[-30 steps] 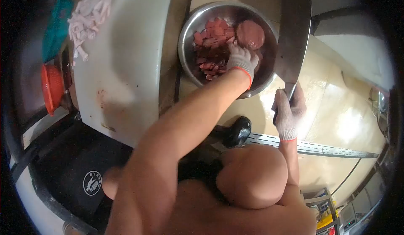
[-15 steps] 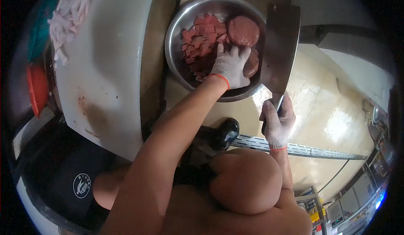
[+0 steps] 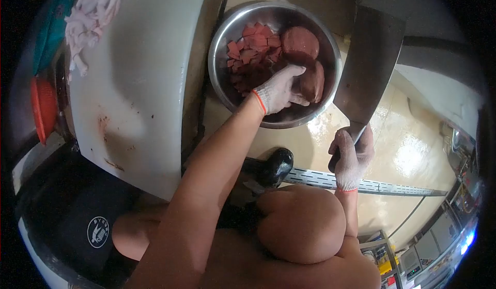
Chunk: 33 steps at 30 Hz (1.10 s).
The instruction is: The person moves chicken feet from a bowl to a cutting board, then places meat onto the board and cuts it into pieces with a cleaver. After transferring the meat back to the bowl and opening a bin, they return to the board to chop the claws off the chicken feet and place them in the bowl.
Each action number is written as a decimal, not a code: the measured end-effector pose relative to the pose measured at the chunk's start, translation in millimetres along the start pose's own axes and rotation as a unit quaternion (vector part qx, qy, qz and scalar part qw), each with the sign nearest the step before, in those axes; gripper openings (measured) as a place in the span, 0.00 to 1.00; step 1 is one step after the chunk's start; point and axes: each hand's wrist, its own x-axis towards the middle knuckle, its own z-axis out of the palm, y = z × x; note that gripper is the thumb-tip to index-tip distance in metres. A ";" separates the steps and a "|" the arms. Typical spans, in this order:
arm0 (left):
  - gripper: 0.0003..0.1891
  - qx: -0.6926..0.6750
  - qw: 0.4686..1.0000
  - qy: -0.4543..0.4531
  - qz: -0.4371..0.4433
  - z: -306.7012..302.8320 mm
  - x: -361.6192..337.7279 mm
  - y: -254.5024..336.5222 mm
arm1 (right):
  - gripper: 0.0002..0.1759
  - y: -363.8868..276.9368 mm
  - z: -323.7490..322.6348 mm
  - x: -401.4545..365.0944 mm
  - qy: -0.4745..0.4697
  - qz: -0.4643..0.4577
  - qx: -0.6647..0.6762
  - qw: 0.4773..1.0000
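Note:
A steel bowl holds a pile of dark red cut pieces and two larger rounded blocks that look like blood curd. My left hand, in a white knit glove with an orange cuff, reaches into the bowl. Its thumb and fingers are curled around the near side of the lower blood curd block; the fingertips are partly hidden. The upper blood curd block rests beside it, untouched. My right hand, gloved too, grips the handle of a wide cleaver, its blade raised to the right of the bowl.
A white cutting board with reddish stains lies to the left, bearing pale chicken feet. A red basket and a green one stand beyond it. A drain grate crosses the wet floor near a black boot.
My left hand has turned and drawn its spread fingers in around the lower block, which now sits more tilted. The cleaver and my right hand have shifted to the right.

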 end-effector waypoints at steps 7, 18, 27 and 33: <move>0.62 0.089 0.972 0.217 -0.009 25.7 8.1 -2.9 | 0.12 -20.7 15.5 -21.6 0.002 -0.005 -0.045 0.999; 0.41 0.112 0.962 0.239 0.067 1.4 20.9 -10.8 | 0.21 -10.8 12.4 -31.9 0.017 0.000 -0.026 1.000; 0.35 -0.307 0.949 0.010 0.071 -2.8 -10.7 -18.4 | 0.22 -35.1 24.4 -37.8 0.025 -0.014 -0.034 0.999; 0.36 -0.328 0.931 -0.005 0.156 53.3 -87.0 20.5 | 0.12 -35.3 23.8 -46.3 0.038 -0.076 -0.025 0.996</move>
